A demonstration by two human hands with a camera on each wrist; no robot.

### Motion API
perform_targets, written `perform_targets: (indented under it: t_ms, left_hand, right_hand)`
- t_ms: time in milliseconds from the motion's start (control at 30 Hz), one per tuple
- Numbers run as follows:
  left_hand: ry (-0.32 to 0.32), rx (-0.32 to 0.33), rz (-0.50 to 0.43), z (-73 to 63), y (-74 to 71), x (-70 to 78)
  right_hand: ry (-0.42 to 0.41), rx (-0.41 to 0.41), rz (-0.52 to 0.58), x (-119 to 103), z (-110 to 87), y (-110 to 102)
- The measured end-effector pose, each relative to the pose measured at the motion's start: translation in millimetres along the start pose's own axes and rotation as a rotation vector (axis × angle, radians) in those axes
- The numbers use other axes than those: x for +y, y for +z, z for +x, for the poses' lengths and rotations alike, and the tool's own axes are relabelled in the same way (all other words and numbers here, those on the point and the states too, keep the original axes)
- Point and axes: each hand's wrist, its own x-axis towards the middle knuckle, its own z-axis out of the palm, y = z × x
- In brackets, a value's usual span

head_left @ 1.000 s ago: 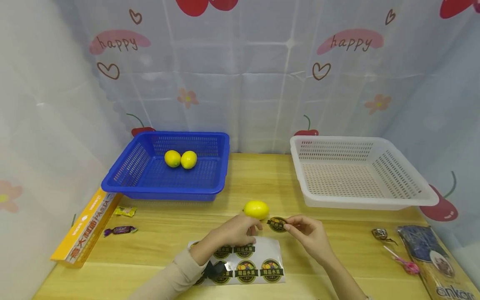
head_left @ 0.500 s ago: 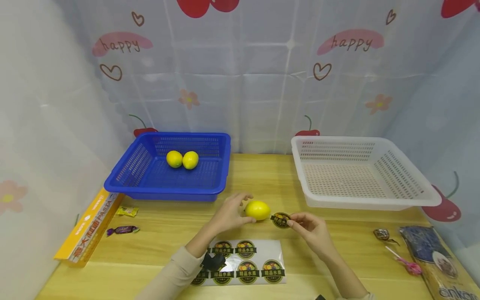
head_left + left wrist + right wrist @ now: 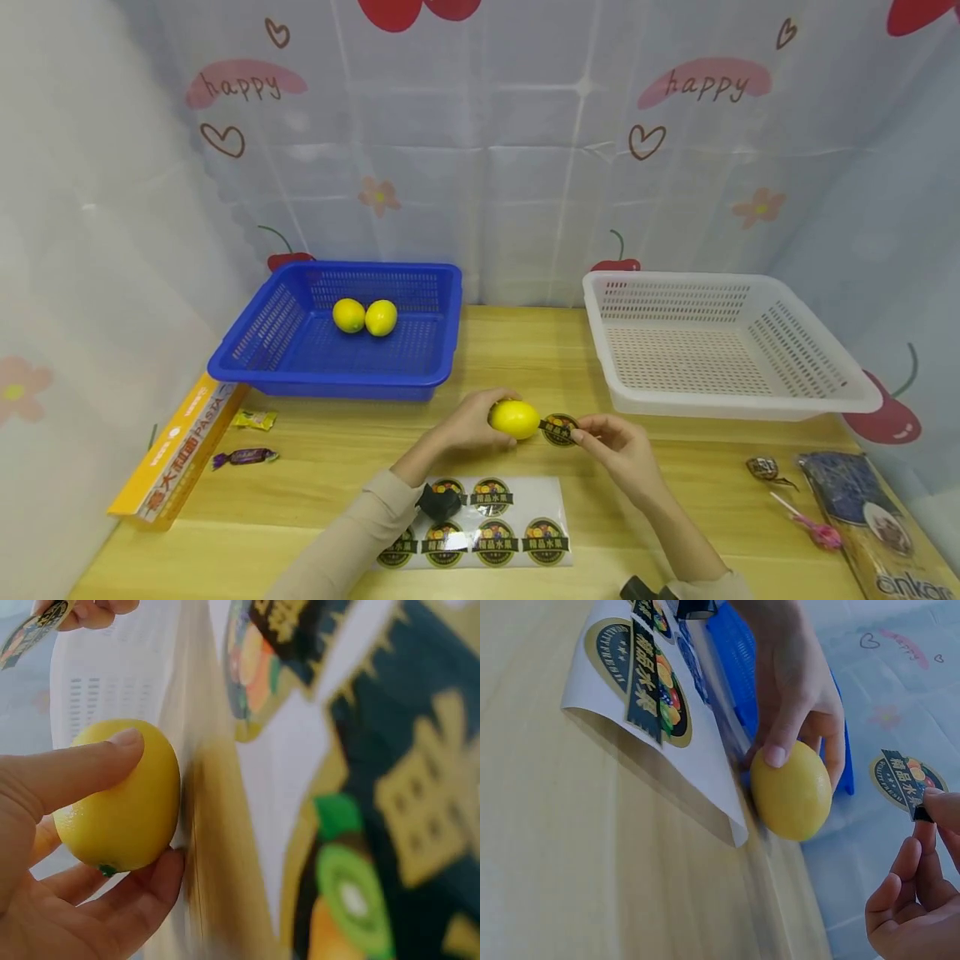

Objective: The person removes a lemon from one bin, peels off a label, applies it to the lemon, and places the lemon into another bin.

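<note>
My left hand (image 3: 471,423) grips a yellow lemon (image 3: 514,419) on the table, thumb on the near side and fingers curled round the far side. In the left wrist view the thumb lies across the lemon (image 3: 124,799), its green stem end pointing down. Just to the right, my right hand (image 3: 618,457) pinches a round black and gold fruit sticker (image 3: 558,429) by its edge, thumb against fingers. The right wrist view shows the printed face of the sticker (image 3: 904,780). Below the hands lies a white sheet (image 3: 536,497) bearing several more such stickers.
Two lemons (image 3: 365,317) lie in a blue basket (image 3: 337,387) at the back left. A white basket (image 3: 738,404) stands at the back right. Wrapped candies (image 3: 245,457) and a pasta box (image 3: 177,450) are at the left; a lollipop (image 3: 813,529) and a packet (image 3: 870,525) at the right.
My left hand has left the sticker sheet, moved up to the lemon and taken hold of it. The right hand keeps the sticker and has shifted slightly up beside the lemon.
</note>
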Motion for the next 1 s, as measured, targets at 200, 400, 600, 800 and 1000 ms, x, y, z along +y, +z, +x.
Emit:
perform_targets:
  t_ms: [200, 400, 600, 800, 1000]
  left_hand:
    - [0.018, 0.033, -0.082, 0.6, -6.5, 0.5]
    - [0.040, 0.067, -0.331, 0.2, -17.4, 17.3]
    - [0.063, 0.102, -0.468, 5.2, -31.5, 40.5]
    - [0.063, 0.142, -0.531, 11.7, -42.5, 48.7]
    - [0.068, 0.141, -0.571, 17.1, -45.5, 51.2]
  right_hand:
    - [0.002, -0.022, -0.001, -3.6, 10.2, 1.1]
    - [-0.012, -0.050, 0.042, -15.6, 23.7, 1.6]
    - [-0.027, -0.064, 0.097, -35.7, 42.5, 0.1]
    - [-0.002, -0.053, 0.074, -49.7, 57.4, 1.7]
    - [0.015, -0.048, 0.057, -59.3, 68.1, 4.1]
